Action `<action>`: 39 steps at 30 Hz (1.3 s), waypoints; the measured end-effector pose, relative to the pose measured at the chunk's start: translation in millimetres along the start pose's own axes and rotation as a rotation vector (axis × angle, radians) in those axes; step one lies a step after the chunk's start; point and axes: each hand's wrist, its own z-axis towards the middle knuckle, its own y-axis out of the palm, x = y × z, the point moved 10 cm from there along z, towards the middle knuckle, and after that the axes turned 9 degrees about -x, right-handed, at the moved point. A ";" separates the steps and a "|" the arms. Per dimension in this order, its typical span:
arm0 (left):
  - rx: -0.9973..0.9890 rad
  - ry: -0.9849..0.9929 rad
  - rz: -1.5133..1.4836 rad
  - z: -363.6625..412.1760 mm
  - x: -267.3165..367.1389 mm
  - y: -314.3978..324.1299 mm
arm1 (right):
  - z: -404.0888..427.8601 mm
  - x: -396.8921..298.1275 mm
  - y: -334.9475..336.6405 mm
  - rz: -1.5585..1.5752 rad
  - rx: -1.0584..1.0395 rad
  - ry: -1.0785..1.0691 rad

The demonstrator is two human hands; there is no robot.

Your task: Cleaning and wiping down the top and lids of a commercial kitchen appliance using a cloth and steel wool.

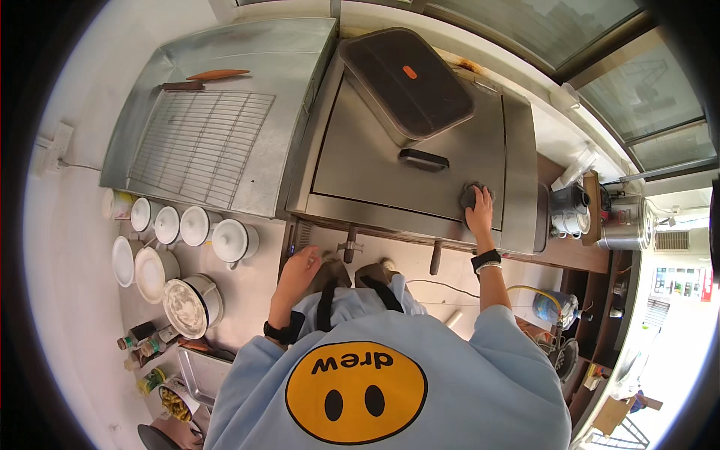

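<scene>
With my right hand (480,211) I hold a dark grey cloth or scouring pad (471,197) against the stainless steel lid (365,174) of a large appliance, near its front right corner. A black handle (424,160) sits on the lid to the left of that hand. Behind the handle rests a rectangular metal container with a dark lid (413,84). My left hand (299,273) hangs in front of the appliance's left end with nothing seen in it; its fingers are slightly bent and partly apart.
A metal tray with a wire rack (205,135) and two brown-handled tools stands left of the appliance. White lidded enamel pots (230,240) are grouped at the left. Two handles (435,257) stick out from the appliance's front. Pots and a steel drum (625,222) stand at the right.
</scene>
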 end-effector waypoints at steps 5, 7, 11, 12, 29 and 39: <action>-0.010 0.076 0.012 8.8 36.7 25.6 | 6.5 -46.7 21.8 -0.016 0.033 -0.090; -0.005 0.080 -0.007 10.9 50.2 35.8 | 2.1 -104.9 44.0 -0.004 -0.020 -0.235; -0.004 0.055 -0.045 10.1 70.8 55.6 | -3.5 -216.3 77.7 0.086 -0.195 -0.493; -0.005 0.052 -0.041 8.8 74.1 60.3 | -1.1 -232.8 84.4 0.106 -0.225 -0.551; -0.014 0.056 0.046 63.7 135.0 100.8 | 3.6 -76.6 10.9 0.139 -0.105 -0.348; 0.066 -0.002 -1.107 213.5 129.7 97.1 | -72.2 23.7 -33.2 0.120 -0.062 -0.229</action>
